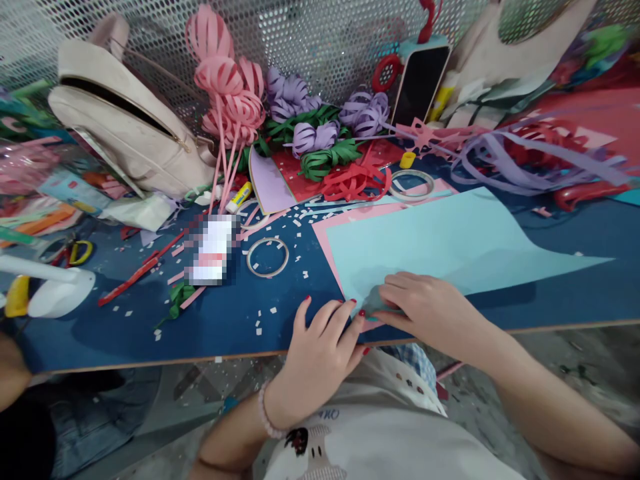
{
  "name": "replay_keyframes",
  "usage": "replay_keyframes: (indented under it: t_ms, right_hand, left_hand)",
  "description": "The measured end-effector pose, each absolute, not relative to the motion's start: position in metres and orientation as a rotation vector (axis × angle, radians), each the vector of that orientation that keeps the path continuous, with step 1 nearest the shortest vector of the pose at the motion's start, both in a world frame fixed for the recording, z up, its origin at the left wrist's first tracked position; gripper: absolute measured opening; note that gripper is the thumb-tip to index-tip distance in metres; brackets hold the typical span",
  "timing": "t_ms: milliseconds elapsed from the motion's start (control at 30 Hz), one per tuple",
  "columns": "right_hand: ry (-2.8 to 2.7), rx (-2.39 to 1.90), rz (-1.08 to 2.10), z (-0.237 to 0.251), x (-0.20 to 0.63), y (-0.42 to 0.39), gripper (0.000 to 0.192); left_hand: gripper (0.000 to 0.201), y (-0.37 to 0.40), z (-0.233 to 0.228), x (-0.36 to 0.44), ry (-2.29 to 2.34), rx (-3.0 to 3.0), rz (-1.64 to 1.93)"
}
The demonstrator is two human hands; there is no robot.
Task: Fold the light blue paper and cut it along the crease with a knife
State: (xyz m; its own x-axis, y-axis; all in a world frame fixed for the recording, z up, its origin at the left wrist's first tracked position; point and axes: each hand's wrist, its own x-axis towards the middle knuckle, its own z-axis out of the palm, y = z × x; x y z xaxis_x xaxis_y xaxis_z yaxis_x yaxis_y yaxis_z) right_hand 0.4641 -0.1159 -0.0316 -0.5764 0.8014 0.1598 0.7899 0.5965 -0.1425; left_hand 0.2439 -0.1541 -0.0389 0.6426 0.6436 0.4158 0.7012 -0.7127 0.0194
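A light blue paper sheet [440,243] lies on a pink sheet [323,233] on the dark blue table [240,320]. My right hand [425,307] presses and pinches the blue sheet's near corner, which is curled up under the fingers. My left hand [320,350] rests on the table's front edge beside it, fingertips touching the pink sheet's corner and the blue sheet, fingers spread.
Two tape rings [268,257] [412,185], a glue stick [239,197], paper scraps, pink, purple and green paper flowers [300,113], a beige bag [125,127], a phone [420,83], scissors [75,252] and a white lamp base [60,293] crowd the table. Another person's arm [10,373] is at lower left.
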Motion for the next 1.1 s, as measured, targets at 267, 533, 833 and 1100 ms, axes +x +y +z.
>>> replay_keyframes:
  t_ms: [267, 533, 833, 1100]
  right_hand:
    - [-2.766, -1.474, 0.247, -0.010, 0.457, -0.103, 0.033]
    - [-2.725, -1.459, 0.063, -0.019, 0.469, -0.105, 0.032]
    - [-2.728, -1.686, 0.110, -0.012, 0.479, -0.105, 0.035]
    - [-2.638, -1.713, 0.106, -0.025, 0.506, -0.109, 0.036]
  left_hand:
    - [0.024, -0.149, -0.037, 0.238, -1.106, -2.791, -0.564]
    - [0.026, -0.148, -0.036, 0.230, -1.130, -2.859, -0.538]
    - [0.028, -0.149, -0.037, 0.229, -1.149, -2.876, -0.517]
    - [0.028, -0.149, -0.038, 0.229, -1.156, -2.880, -0.525]
